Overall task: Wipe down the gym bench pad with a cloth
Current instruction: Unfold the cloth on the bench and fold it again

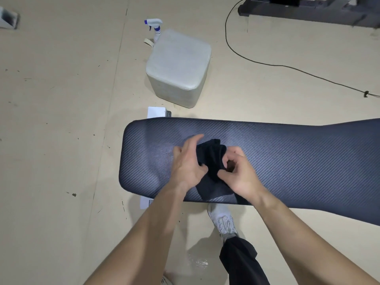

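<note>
Midway between left hand [188,163] and right hand [240,173]: cloth [211,155], over bench pad [298,165].

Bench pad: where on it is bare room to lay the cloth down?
The bench pad is bare to the right of the right hand, to the frame edge, and a smaller patch between the left hand and the rounded left end. The middle is crowded: both hands hold the cloth there.

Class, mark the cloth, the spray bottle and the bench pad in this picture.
cloth [211,155], head view, its dark bunched middle.
spray bottle [153,22], head view, its white trigger head.
bench pad [298,161], head view, bare textured top.
</note>
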Motion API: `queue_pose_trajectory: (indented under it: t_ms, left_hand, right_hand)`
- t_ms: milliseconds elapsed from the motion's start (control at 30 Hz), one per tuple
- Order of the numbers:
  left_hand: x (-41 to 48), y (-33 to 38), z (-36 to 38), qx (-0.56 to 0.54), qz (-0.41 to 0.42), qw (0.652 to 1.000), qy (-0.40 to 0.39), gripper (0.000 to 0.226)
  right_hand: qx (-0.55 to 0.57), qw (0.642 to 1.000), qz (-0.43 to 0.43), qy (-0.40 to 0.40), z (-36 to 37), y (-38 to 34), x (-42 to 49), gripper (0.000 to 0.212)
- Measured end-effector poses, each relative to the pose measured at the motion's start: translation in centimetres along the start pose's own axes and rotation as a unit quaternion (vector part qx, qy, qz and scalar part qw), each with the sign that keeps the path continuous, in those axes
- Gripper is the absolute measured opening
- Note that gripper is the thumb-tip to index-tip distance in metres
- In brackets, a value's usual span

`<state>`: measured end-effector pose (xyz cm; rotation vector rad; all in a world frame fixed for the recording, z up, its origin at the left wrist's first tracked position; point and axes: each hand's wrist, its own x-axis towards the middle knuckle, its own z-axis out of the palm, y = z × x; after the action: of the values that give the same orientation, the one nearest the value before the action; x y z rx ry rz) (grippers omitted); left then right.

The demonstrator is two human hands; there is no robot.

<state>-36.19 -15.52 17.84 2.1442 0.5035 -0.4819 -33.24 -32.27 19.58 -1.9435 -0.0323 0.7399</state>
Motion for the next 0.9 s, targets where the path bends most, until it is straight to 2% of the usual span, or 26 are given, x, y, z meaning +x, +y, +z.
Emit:
queue_pose_trajectory:
  t_ms: [133, 200, 267, 467, 633, 700, 767, 833, 900]
  left_hand:
    - [1.3, -1.3, -1.4, 0.056, -0.018, 0.998, -0.025, 0.056]
    - [1.7, -2.2, -2.2, 0.122, -0.034, 0.991, -0.043, 0.041]
    - [2.1, -2.9, -2.6, 0.181, -0.033, 0.981, -0.057, 0.036]
    - [2.3, -3.7, -2.9, 0.161, -0.019, 0.985, -0.049, 0.033]
    - [2.9, -3.8, -2.5, 0.131, -0.018, 0.99, -0.048, 0.013]
    - [3.0, -3.8, -2.4, 0.125, -0.029, 0.991, -0.038, 0.017]
    - [3.0, -3.7, -2.0, 0.147, -0.033, 0.988, -0.021, 0.028]
    - [2.8, -3.3, -1.5, 0.185, -0.022, 0.982, 0.006, 0.039]
    - [2.6, -2.7, -1.3, 0.187, -0.032, 0.982, 0.018, 0.043]
  right_hand:
    - [0.062, 0.998, 0.018, -0.012, -0.1, -0.4, 0.6, 0.027]
    - [0.105, 0.993, 0.052, -0.01, -0.2, -0.2, 1.2, 0.027]
    - [0.127, 0.986, 0.108, -0.003, 0.2, 0.3, 2.1, 0.022]
    - [-0.019, 0.965, 0.246, 0.092, 1.8, 1.3, 4.6, 0.01]
    - [-0.095, 0.943, 0.286, 0.144, 2.1, 0.6, 4.8, 0.023]
    - [-0.173, 0.93, 0.279, 0.164, 2.6, -0.2, 4.6, 0.028]
    - [-0.231, 0.924, 0.241, 0.186, 3.3, -0.8, 4.5, 0.042]
    - [-0.224, 0.929, 0.226, 0.192, 3.9, -1.0, 4.9, 0.052]
    - [-0.227, 0.929, 0.233, 0.176, 3.9, -0.7, 5.6, 0.05]
